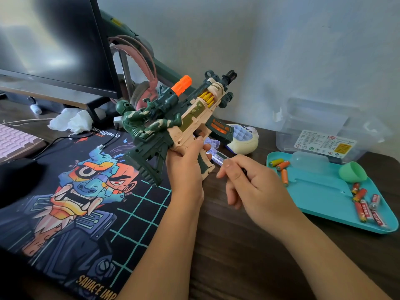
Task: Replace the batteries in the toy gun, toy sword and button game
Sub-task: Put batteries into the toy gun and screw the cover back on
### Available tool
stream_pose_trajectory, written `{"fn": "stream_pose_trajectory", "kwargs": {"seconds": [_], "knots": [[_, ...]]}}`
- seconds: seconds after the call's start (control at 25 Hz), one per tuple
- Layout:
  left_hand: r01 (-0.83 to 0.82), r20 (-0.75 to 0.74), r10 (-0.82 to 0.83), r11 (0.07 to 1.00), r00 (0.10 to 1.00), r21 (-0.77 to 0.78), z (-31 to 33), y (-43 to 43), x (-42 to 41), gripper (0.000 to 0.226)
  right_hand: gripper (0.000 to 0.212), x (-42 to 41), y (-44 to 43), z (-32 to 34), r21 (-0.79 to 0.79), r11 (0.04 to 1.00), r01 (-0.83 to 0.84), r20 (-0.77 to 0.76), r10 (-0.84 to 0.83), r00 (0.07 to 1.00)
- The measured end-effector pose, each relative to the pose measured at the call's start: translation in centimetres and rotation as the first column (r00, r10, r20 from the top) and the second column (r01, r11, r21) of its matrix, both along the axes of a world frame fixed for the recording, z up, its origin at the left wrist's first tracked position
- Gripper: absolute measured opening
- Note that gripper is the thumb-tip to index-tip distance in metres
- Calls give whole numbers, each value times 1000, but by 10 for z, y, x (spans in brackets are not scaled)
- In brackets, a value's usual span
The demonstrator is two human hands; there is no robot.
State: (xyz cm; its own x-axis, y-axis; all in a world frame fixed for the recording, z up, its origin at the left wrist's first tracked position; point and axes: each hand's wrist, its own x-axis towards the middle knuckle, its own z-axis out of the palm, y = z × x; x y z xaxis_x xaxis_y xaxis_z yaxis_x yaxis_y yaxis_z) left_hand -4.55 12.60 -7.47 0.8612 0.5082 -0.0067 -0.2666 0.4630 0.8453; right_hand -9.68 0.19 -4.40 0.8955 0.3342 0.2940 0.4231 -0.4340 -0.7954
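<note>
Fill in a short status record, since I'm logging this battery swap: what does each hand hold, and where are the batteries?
left hand: grips toy gun by its handle, raised off desk
right hand: pinches thin tool, tip at handle's base
batteries: loose on teal tray
button game: on desk behind toy gun

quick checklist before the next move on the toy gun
1. Toy gun held off the desk, left hand wrapped round its handle: ok
2. Thin screwdriver pinched in the right hand, tip at the bottom end of the handle: ok
3. Tip seated in a screw: cannot tell, too small to see
4. Batteries lying close by on the tray: ok
5. Which batteries are fresh and which used: cannot tell
6. Button game on the desk behind the gun, out of the way: ok
</note>
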Motion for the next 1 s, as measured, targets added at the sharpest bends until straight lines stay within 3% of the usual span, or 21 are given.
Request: {"fn": "stream_pose_trajectory", "kwargs": {"seconds": [0.08, 0.16, 0.36, 0.48, 0.72, 0.88, 1.0], "knots": [[-1, -2, 1, 1000, 1000, 7, 0, -1, 0, 18, 33, 0, -1, 0, 88, 995, -52, -58, 57, 997], [1, 1, -1, 1000, 1000, 18, 0, -1, 0, 19, 29, 1, -2, 0, 59, 998, -32, -58, 35, 998], [5, -4, -5, 1000, 1000, 8, -2, 0, 1, 20, 26, 0, 0, 6, -41, 996, 82, 108, -77, 991], [16, -17, -16, 1000, 1000, 0, -1, -2, -1, 18, 19, -3, 4, 6, 32, 998, 56, 59, -58, 997], [26, 13, -26, 1000, 1000, 4, 1, -3, -2, 18, 35, 0, -1, 1, 245, 965, -88, -51, 104, 993], [32, 32, -32, 999, 999, 11, 0, -2, -2, 17, 34, 0, -1, 6, 179, 984, -15, 23, 11, 1000], [35, 20, -35, 999, 999, 4, 1, -2, -2, 19, 25, -3, 0, 10, 223, 974, 49, 50, -61, 997]]}}
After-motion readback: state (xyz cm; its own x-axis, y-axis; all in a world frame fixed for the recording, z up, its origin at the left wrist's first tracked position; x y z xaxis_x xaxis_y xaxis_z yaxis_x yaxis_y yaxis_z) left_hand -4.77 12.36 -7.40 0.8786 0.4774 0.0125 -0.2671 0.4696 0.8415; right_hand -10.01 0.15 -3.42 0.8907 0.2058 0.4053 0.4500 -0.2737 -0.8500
